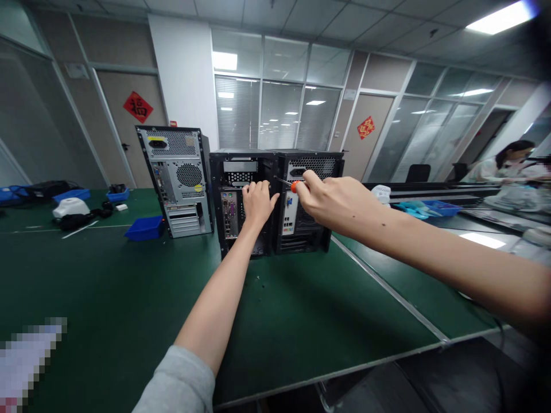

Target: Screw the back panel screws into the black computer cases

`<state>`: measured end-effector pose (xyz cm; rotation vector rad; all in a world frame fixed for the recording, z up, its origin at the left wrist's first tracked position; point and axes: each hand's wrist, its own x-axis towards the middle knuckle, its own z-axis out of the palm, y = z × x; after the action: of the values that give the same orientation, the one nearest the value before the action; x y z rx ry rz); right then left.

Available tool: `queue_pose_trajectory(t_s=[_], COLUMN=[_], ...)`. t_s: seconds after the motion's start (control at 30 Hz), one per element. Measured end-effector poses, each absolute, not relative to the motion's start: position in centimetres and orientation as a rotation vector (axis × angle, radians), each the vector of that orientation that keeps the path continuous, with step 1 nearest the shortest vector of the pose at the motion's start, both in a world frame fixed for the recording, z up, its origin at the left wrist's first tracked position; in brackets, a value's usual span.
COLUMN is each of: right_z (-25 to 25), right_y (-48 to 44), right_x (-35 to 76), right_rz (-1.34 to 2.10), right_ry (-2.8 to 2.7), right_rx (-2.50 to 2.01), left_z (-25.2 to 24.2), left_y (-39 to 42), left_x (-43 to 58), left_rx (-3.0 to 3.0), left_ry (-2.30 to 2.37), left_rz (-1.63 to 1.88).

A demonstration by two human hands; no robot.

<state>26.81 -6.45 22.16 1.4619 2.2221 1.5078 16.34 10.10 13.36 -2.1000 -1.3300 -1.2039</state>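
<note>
My left hand [257, 203] is at the back of the middle black computer case [218, 218], thumb out to the right. Its fingers are curled inward with the tips hidden, so what they grip does not show. In my right hand [323, 198] is a screwdriver [295, 186] with an orange handle. The thin shaft points left toward the right side of the middle case; I cannot tell whether the tip touches it. Directly behind my right hand stands another black computer case [318, 163], its rear ports facing me.
A taller computer case [183, 152] stands at left beside a blue tray [145, 228]. Small dark bits lie on the green table [275, 327] in front. Further left are a white object [71, 208] and another blue tray [117, 194]. A person [510, 163] works at the far right.
</note>
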Motion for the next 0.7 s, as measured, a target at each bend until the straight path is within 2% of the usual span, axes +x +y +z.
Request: queue_pose_trajectory(t_s=[0.7], right_z=[21.84], right_y=[-6.15], right_x=[26.54], right_rz=[1.56], right_ry=[2.246], right_rx=[1.569], left_z=[13.37], left_y=[10.13], left_x=[16.32], left_rx=[-2.107], left_ry=[-1.338], left_rz=[-1.191])
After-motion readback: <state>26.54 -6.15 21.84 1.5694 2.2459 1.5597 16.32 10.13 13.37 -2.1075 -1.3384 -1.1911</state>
